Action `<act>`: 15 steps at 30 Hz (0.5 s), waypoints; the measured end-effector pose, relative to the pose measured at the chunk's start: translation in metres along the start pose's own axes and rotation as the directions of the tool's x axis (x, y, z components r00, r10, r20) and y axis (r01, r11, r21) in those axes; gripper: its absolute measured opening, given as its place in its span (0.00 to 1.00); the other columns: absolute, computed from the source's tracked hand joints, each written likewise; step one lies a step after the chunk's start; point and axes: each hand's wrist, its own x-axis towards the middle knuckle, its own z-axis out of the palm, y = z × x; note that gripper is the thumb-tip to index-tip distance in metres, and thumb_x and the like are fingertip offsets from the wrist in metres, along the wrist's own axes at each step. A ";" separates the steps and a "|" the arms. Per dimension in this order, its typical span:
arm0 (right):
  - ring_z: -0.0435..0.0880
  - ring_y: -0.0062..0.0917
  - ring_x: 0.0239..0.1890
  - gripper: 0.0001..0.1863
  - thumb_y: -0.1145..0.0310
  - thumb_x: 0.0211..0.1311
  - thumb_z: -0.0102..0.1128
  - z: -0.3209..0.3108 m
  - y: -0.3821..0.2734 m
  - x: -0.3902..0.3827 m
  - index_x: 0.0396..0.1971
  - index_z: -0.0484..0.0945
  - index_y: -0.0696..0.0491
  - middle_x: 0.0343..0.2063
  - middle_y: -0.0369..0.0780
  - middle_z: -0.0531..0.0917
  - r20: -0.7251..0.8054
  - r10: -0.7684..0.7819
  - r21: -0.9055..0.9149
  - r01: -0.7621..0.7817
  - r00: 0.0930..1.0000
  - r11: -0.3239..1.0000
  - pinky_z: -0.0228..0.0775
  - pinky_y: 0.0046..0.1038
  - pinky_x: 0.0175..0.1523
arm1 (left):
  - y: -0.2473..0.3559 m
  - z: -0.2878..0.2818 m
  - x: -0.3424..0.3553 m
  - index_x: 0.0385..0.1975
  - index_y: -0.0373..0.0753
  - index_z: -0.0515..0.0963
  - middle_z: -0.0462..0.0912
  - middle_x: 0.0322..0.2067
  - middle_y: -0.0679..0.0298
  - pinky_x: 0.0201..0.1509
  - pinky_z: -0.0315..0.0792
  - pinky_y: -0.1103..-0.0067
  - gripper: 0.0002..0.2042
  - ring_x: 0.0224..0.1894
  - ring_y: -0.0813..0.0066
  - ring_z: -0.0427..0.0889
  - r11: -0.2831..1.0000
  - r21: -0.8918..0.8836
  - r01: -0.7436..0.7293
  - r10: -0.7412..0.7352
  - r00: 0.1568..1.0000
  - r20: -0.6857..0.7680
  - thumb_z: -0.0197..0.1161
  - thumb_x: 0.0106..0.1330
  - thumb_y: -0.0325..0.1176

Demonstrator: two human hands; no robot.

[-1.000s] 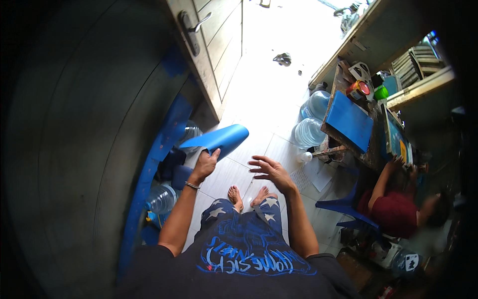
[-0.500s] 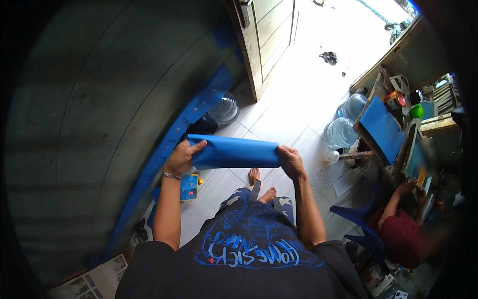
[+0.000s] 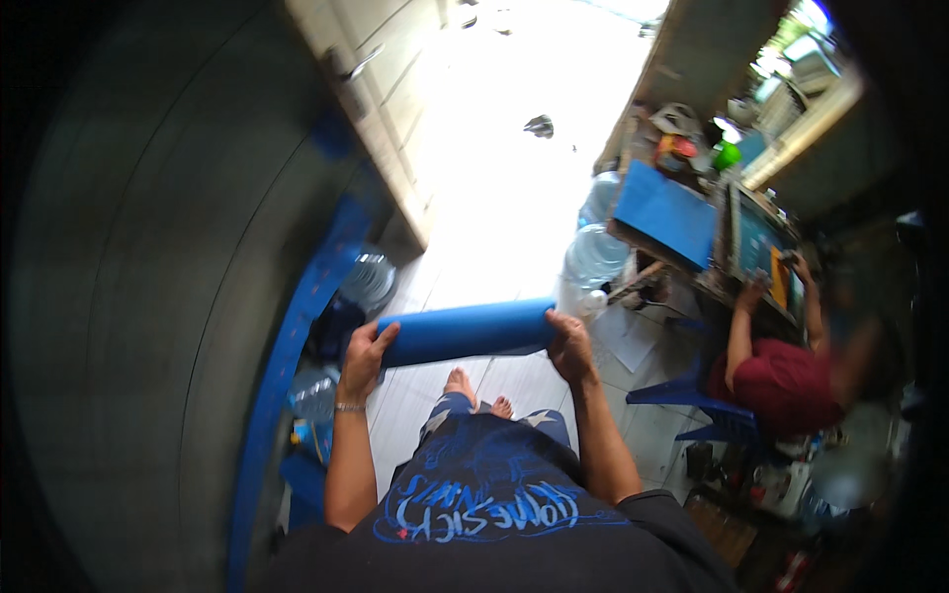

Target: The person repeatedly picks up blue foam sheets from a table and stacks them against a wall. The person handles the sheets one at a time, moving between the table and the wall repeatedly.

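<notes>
A glossy blue sheet (image 3: 467, 332), bent over into a long curved band, stretches level in front of my body. My left hand (image 3: 366, 358) grips its left end, thumb on the upper face, with a bracelet at the wrist. At the other end my right hand (image 3: 569, 346) pinches the edge between thumb and fingers. Whether the sheet is folded or loosely rolled I cannot tell. Both hands hold it above the pale tiled floor, over my feet (image 3: 460, 383).
On the right, a flat blue sheet (image 3: 664, 214) lies on a wooden table. A person in a maroon shirt (image 3: 781, 385) works there beside a blue plastic chair (image 3: 672, 395). Water jugs (image 3: 596, 254) stand under the table, another jug (image 3: 368, 281) by the left wall. An open door (image 3: 371, 109) stands ahead.
My view has turned rightward, so the table and co-worker sit nearer the middle. The blue sheet stays in both hands, now tilted slightly up at its right end.
</notes>
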 end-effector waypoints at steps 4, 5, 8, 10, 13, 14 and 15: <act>0.78 0.22 0.33 0.09 0.70 0.55 0.55 -0.016 -0.013 -0.016 0.31 0.77 0.59 0.30 0.39 0.80 0.035 0.029 -0.015 -0.028 0.999 0.999 0.68 0.24 0.44 | 0.002 0.022 0.022 0.32 0.30 0.77 0.79 0.29 0.66 0.37 0.68 0.86 0.12 0.29 0.84 0.74 0.998 -0.010 0.055 -0.054 0.996 0.071 0.57 0.61 0.35; 0.78 0.22 0.32 0.09 0.70 0.54 0.55 -0.017 -0.016 -0.019 0.30 0.77 0.61 0.29 0.39 0.80 -0.012 0.077 -0.036 -0.077 0.997 0.996 0.69 0.25 0.43 | 0.003 0.026 0.028 0.32 0.30 0.77 0.79 0.28 0.66 0.36 0.68 0.86 0.12 0.28 0.84 0.74 0.999 -0.020 0.027 -0.024 0.992 0.120 0.57 0.61 0.36; 0.79 0.20 0.30 0.09 0.72 0.51 0.60 -0.018 -0.028 -0.024 0.31 0.78 0.60 0.28 0.38 0.81 -0.021 0.157 -0.279 -0.157 0.987 0.947 0.72 0.22 0.39 | 0.006 0.035 0.048 0.28 0.31 0.77 0.77 0.25 0.68 0.35 0.66 0.86 0.16 0.28 0.83 0.72 0.976 0.209 0.060 -0.078 0.994 0.082 0.60 0.59 0.41; 0.79 0.19 0.30 0.12 0.68 0.52 0.61 -0.019 -0.034 -0.021 0.33 0.78 0.60 0.29 0.37 0.81 -0.084 0.181 -0.395 -0.200 0.980 0.897 0.72 0.22 0.39 | 0.010 0.035 0.065 0.27 0.31 0.76 0.76 0.24 0.68 0.34 0.65 0.85 0.18 0.27 0.83 0.70 0.936 0.347 0.048 -0.082 0.993 0.081 0.61 0.57 0.45; 0.78 0.18 0.30 0.15 0.63 0.52 0.62 -0.031 -0.030 -0.003 0.36 0.78 0.58 0.30 0.36 0.81 -0.154 0.175 -0.544 -0.231 0.972 0.806 0.71 0.22 0.39 | 0.014 0.036 0.100 0.25 0.32 0.76 0.72 0.19 0.71 0.28 0.63 0.84 0.19 0.23 0.84 0.67 0.899 0.439 0.007 -0.121 0.965 0.231 0.59 0.59 0.46; 0.78 0.18 0.30 0.16 0.62 0.53 0.61 -0.039 -0.025 0.007 0.36 0.78 0.57 0.30 0.35 0.81 -0.193 0.176 -0.588 -0.257 0.965 0.767 0.71 0.23 0.39 | 0.017 0.036 0.116 0.24 0.32 0.76 0.71 0.18 0.72 0.26 0.63 0.83 0.19 0.22 0.84 0.66 0.891 0.453 -0.014 -0.139 0.943 0.302 0.58 0.59 0.46; 0.78 0.18 0.30 0.16 0.61 0.53 0.61 -0.047 -0.016 0.018 0.36 0.78 0.57 0.30 0.35 0.81 -0.189 0.160 -0.630 -0.245 0.969 0.737 0.71 0.23 0.39 | 0.020 0.034 0.130 0.23 0.32 0.76 0.70 0.17 0.73 0.25 0.62 0.82 0.19 0.20 0.84 0.65 0.882 0.469 -0.035 -0.159 0.917 0.367 0.57 0.60 0.46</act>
